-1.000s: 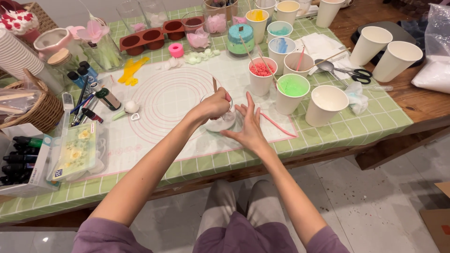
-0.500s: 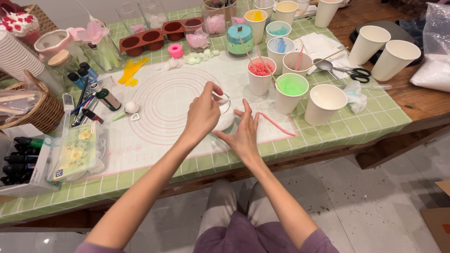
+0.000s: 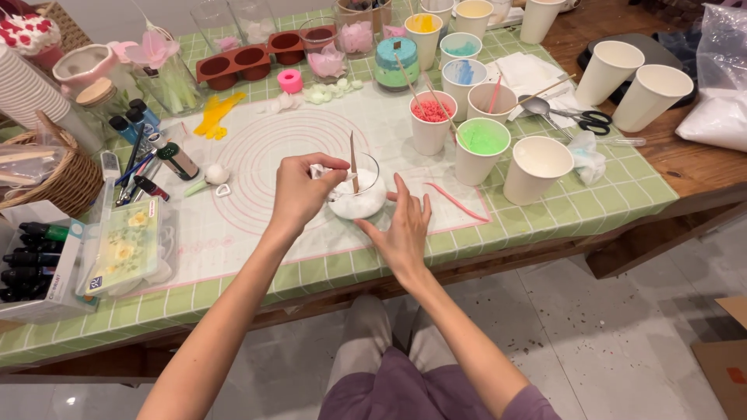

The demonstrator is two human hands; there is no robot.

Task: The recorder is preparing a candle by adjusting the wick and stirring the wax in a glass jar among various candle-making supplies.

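A small clear glass (image 3: 372, 204) with white granular filling stands on the white silicone mat (image 3: 264, 155). A thin wooden stick (image 3: 352, 159) stands upright in it. My left hand (image 3: 298, 193) is at the glass's left rim, thumb and fingers pinched on a small white piece (image 3: 318, 170). My right hand (image 3: 405, 227) rests just right of the glass with fingers spread, fingertips at its side and nothing held. A pink strip (image 3: 457, 201) lies on the mat to the right of that hand.
Paper cups stand to the right, holding red (image 3: 430, 113) and green (image 3: 482, 140) granules, with empty ones (image 3: 538, 163) beside them. Scissors (image 3: 590, 119) and a spoon lie behind. A brown mould (image 3: 237, 64), dye bottles (image 3: 175, 159), a wicker basket (image 3: 47, 183) and a plastic box (image 3: 128, 245) sit left.
My left hand let go of the wooden stick, lifted over the glass, then drew back to its left rim pinching a white piece. The stick now stands free. My right hand shifted slightly.
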